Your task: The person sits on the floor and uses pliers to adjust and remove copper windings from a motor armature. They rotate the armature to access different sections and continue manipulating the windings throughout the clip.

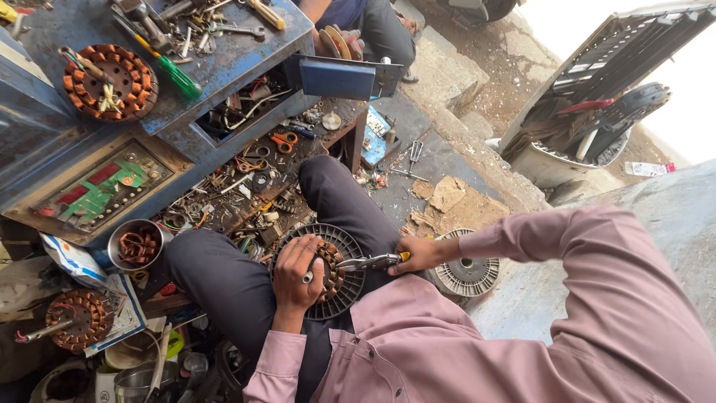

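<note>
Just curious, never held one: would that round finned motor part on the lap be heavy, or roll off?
The motor part probably feels heavy for its size: copper coils pack its middle. Being a flat disc, steadied by the left hand, it seems unlikely to roll. The thin fins may bend.

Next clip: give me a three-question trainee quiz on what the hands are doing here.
1. True or false: the left hand rests on the round motor housing in the lap.
2. What does the right hand hold? A) pliers B) a hammer C) a brush
3. What colour is the handle of the screwdriver on the blue bench?

Key: 1 true; 2 A, the pliers, tips at the copper coils; 3 green.
</note>
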